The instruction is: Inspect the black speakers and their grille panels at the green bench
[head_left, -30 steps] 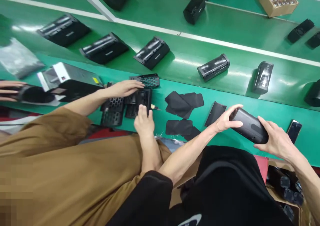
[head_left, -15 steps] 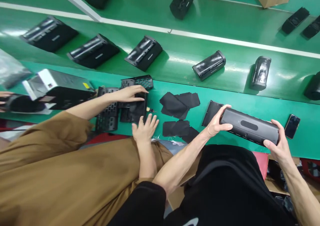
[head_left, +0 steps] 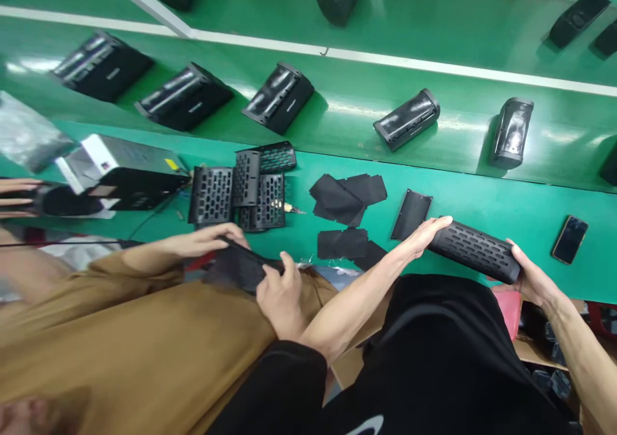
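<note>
I hold a long black speaker housing (head_left: 475,252) by its two ends, perforated grille side up, just above the near edge of the green bench (head_left: 482,200). My left hand (head_left: 424,234) grips its left end and my right hand (head_left: 527,279) cups its right end. A flat black panel (head_left: 411,214) lies on the bench just left of my left hand. Black fabric pieces (head_left: 347,197) lie further left. A phone (head_left: 569,238) rests on the bench to the right of the housing.
A co-worker in a brown sleeve (head_left: 144,332) sits at my left, holding a black piece (head_left: 241,268) in both hands. Perforated black grilles (head_left: 241,187) are stacked on the bench. Several black speakers (head_left: 407,119) ride the green conveyor behind. A metal box (head_left: 120,168) stands at left.
I have rolled the housing so its grille faces up and lowered it slightly. The co-worker has drawn both hands back from the grilles with a black piece in them.
</note>
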Available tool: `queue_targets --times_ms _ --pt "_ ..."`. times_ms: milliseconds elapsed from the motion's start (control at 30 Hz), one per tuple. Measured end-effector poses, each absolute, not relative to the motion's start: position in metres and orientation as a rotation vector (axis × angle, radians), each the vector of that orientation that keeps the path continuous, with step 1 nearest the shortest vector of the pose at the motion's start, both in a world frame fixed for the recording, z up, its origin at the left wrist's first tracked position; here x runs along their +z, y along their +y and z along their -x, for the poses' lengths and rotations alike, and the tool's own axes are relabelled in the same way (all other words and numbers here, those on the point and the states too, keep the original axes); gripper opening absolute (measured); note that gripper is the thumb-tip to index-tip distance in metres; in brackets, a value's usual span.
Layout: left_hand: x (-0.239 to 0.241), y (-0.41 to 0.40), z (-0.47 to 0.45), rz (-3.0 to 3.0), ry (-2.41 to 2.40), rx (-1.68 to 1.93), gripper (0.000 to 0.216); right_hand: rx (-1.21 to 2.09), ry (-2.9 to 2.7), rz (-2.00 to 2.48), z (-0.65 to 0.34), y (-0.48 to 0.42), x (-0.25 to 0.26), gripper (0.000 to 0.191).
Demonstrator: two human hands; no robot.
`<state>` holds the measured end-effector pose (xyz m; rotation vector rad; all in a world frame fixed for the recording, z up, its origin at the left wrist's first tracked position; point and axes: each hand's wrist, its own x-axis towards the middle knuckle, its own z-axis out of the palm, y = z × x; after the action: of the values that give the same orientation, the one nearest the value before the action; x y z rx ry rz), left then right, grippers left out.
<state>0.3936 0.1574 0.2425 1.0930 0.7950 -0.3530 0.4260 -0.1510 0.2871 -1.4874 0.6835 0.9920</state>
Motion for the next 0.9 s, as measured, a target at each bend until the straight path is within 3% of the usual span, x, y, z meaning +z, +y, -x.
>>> queue_targets --times_ms 67,233,400,533,633,767,900 --pt "0.236 0.158 -0.395 -1.070 0.765 -0.426 0.042 0.990 0.681 1.486 -0.425 -0.156 0.281 0.098" --pt "0.221 0.156 -0.397 -1.026 0.722 -0.599 0.041 0.942 0.635 1.551 -0.424 -0.164 0.267 0.082" --pt "0.226 0.156 -0.404 -1.035 0.697 -0.610 0.050 0.776 0.516 1.653 -0.418 -0.160 0.269 0.082" --pt "0.243 0.162 -0.410 -1.031 0.651 -0.610 0.071 0.624 0.505 1.643 -0.415 -0.159 0.276 0.075" --pt "0.246 0.175 -0.409 -1.044 0.664 -0.408 0.079 0.439 0.558 1.609 -0.432 -0.165 0.281 0.068" --pt "0.232 0.211 -0.398 -1.282 0.890 0.036 0.062 0.248 0.596 1.537 -0.510 -0.192 0.287 0.072" --pt "0.209 0.253 -0.372 -1.408 1.131 0.152 0.050 0.198 0.474 1.539 -0.639 -0.223 0.262 0.085"
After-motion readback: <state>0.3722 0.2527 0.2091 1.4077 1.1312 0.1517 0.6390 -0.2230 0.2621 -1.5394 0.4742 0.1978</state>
